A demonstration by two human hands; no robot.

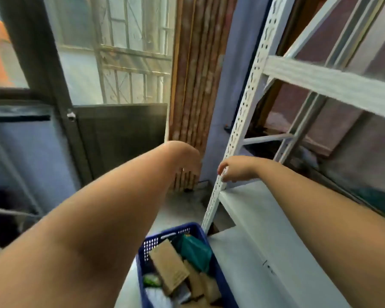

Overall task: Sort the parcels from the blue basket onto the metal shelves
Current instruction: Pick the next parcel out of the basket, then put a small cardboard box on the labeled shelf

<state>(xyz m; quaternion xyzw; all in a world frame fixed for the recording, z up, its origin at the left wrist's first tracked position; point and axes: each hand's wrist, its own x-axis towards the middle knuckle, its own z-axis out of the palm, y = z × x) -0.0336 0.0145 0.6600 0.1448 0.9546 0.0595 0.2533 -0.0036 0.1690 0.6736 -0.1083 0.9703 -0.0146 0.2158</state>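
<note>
The blue basket (142, 252) sits at the bottom centre, against the shelf's front edge. It holds several parcels: a flat cardboard parcel (168, 261) on top, a teal bag (196, 252), and smaller brown packets (206, 285). The white metal shelves (253, 210) stand to the right, their boards bare where visible. My right hand (233, 168) is closed around the shelf's perforated front upright (211, 205). My left hand (185, 156) is raised above the basket, left of the upright, bent at the wrist and blurred. Its fingers are mostly hidden and nothing shows in it.
A dark-framed door with glass and a window grille (129, 63) fills the left. A brown wooden door frame (193, 85) and a blue wall strip (218, 130) stand behind my hands. An upper shelf beam (331, 85) crosses the right side.
</note>
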